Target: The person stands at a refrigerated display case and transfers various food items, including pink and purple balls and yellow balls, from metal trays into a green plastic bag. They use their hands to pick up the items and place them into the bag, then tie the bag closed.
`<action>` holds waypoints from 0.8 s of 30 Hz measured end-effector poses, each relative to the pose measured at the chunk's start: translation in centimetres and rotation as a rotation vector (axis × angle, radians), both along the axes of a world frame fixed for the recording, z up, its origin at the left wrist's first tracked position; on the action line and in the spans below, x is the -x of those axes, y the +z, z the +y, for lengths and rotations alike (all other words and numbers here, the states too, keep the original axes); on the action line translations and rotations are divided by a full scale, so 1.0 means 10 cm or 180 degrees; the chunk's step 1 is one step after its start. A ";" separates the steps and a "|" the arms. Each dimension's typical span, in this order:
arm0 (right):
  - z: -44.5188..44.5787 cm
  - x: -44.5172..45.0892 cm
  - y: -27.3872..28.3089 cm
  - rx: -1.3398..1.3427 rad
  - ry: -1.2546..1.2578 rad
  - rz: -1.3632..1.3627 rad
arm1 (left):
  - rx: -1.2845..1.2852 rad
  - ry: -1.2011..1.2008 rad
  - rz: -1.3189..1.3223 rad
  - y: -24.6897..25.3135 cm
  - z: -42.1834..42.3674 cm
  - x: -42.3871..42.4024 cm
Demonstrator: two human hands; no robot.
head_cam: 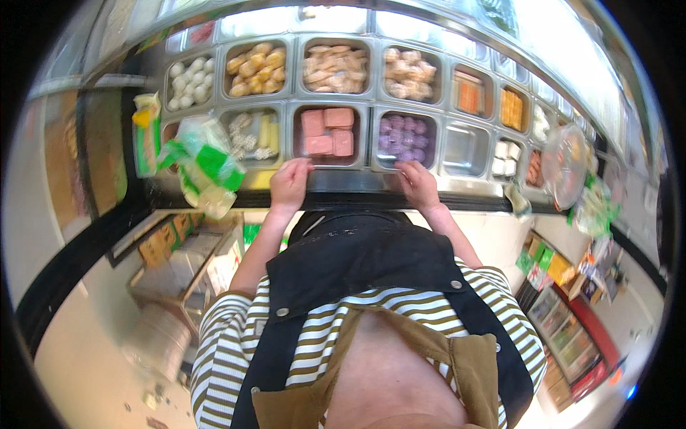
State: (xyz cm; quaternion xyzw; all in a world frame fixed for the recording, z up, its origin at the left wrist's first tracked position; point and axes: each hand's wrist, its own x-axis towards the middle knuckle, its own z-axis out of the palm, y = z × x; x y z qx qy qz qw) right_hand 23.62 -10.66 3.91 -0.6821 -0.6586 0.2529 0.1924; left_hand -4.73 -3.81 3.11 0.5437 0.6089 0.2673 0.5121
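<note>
My left hand (pixel 290 183), fingers curled, is at the front left corner of a steel pan (pixel 328 162) with several pink blocks (pixel 328 132). My right hand (pixel 419 185) has bent fingers at the front rim of the neighbouring pan (pixel 387 162), which contains purple balls (pixel 403 137). Both hands are over the counter's steel front ledge (pixel 351 181). Whether the fingers grip the rims or only touch them cannot be made out. To the left of my left hand, a pan (pixel 254 137) contains pale speckled pieces and yellow sticks. An empty steel pan (pixel 465 149) is right of the purple balls.
Behind are pans of white balls (pixel 190 83), yellowish balls (pixel 257 69), beige pieces (pixel 335 69) and orange sticks (pixel 469 95). Green and clear plastic bags (pixel 206 163) lie over the left pans. At right are a clear round lid (pixel 564 166) and another bag (pixel 595 206).
</note>
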 end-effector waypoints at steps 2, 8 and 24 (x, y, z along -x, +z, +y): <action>-0.22 -0.19 0.02 0.0148 -0.0230 -0.0310 | -0.0799 -0.0335 0.0338 0.06 0.01 -0.05; -0.59 -0.57 0.14 0.0650 -0.1747 -0.0409 | -0.2282 -0.0517 0.2041 0.05 0.21 -0.10; 0.05 -1.93 -0.26 0.1027 -0.2086 -0.1465 | -0.0510 -0.0095 0.2988 -0.14 0.45 -0.33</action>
